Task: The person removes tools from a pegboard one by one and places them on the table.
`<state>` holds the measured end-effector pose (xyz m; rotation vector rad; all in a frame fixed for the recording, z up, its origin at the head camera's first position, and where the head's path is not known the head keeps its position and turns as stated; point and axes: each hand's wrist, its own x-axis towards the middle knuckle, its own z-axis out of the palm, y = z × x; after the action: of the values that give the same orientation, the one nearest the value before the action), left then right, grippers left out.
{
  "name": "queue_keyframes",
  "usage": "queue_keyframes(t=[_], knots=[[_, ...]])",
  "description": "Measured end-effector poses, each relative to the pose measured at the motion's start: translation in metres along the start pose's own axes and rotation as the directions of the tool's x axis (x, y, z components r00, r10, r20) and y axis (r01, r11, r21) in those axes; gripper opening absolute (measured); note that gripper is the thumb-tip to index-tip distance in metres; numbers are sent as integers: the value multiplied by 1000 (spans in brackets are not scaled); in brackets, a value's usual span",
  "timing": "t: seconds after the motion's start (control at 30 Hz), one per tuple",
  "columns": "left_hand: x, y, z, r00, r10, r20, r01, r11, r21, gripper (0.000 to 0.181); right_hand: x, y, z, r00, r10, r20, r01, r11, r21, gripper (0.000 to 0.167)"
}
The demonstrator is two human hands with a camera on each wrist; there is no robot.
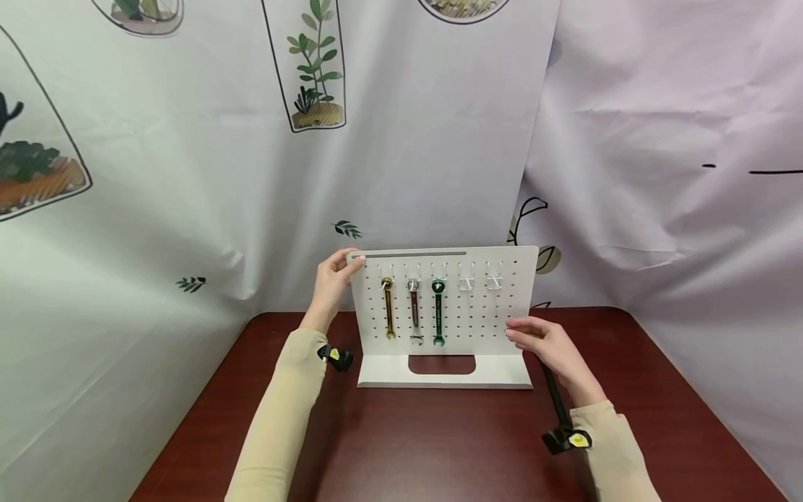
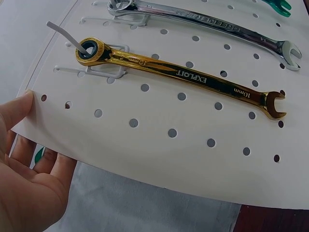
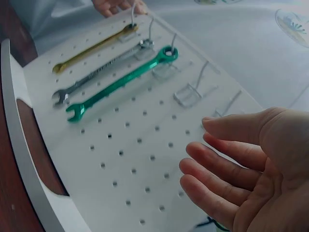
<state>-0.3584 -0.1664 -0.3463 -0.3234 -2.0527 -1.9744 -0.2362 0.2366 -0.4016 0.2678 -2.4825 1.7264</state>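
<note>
surface [image 1: 389, 446]: dark red, beneath both hands | pegboard [image 1: 452, 314]: white, perforated, between hands; probably stiff, fairly light, best gripped at side edges | left hand [image 1: 329, 286]: pinching pegboard's upper corner | right hand [image 1: 557, 351]: relaxed, grasping nothing, near opposite edge | green wrench [image 1: 438, 314], silver wrench [image 1: 415, 309], gold wrench [image 1: 389, 312]: glossy, hung between hands; likely hard, slick, graspable mid-shank

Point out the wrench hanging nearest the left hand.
The gold 10mm combination wrench, leftmost on the pegboard; the silver wrench and green wrench hang farther from the left hand.
</note>
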Motion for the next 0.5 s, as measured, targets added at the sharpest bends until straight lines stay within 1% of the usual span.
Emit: queue_keyframes(t=[0.2,0.37,0.5], knots=[[-1,4,1,1000,-8,4,8,1000,4,47,9,-6,18,1000,-18,12,18,999,36,44],[-1,4,0,1000,-18,4,18,1000,-1,48,18,-9,33,999,-11,37,8,996,89,45],[-7,17,1,999,-41,17,42,999,-9,45,25,-12,45,998,2,63,-10,994,113,44]])
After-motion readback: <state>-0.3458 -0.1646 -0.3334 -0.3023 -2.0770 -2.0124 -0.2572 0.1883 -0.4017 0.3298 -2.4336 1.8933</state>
